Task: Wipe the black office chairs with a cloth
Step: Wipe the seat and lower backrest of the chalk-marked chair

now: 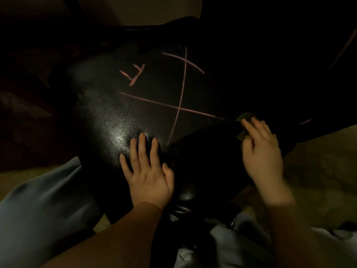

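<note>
A black office chair (pixel 154 97) fills the dim middle of the head view, its shiny surface marked with pink chalk lines (pixel 179 105) that cross in the middle. My left hand (pixel 148 171) lies flat on the near left part of the chair, fingers straight and spread. My right hand (pixel 260 149) is blurred at the chair's right side and presses a dark green cloth (pixel 244 118) against the surface, at the right end of one pink line. Most of the cloth is hidden under the fingers.
Light grey-blue trouser legs (pixel 44 202) show at the lower left and bottom centre. A tan floor (pixel 320 165) lies to the right. A second dark surface with a pink line (pixel 343 47) stands at the upper right. The surroundings are very dark.
</note>
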Available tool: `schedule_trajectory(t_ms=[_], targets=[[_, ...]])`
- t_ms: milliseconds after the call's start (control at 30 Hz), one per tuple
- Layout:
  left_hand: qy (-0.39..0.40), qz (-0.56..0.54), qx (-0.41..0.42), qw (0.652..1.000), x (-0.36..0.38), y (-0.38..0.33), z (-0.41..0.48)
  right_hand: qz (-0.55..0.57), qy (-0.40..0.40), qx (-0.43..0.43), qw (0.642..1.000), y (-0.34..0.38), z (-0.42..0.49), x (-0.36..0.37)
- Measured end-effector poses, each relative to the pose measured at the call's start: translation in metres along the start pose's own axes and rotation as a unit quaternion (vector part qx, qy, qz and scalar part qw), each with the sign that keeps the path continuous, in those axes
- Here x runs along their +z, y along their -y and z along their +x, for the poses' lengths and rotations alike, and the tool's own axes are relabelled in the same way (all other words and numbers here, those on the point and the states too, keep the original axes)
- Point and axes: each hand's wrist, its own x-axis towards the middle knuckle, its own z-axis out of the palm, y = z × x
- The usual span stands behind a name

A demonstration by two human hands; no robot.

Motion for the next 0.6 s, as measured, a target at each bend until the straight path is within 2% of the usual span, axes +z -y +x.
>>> schedule_trajectory(t_ms=[233, 333, 467, 600], targets=[[-0.003, -0.003, 0.005, 1.0, -0.001, 0.001, 0.0, -0.03, 0.004, -0.005, 1.0, 0.019, -0.005, 0.009], [-0.006, 0.0, 0.007, 1.0, -0.001, 0.003, 0.001, -0.034, 0.043, -0.107, 0.993, 0.048, -0.025, 0.018], [-0.006, 0.005, 0.02, 1.0, 0.002, 0.008, 0.004, -0.016, 0.126, -0.255, 0.959, 0.092, -0.063, 0.033], [0.001, 0.012, 0.027, 1.0, 0.002, 0.012, 0.005, -0.001, 0.143, -0.268, 0.953, 0.093, -0.068, 0.036]])
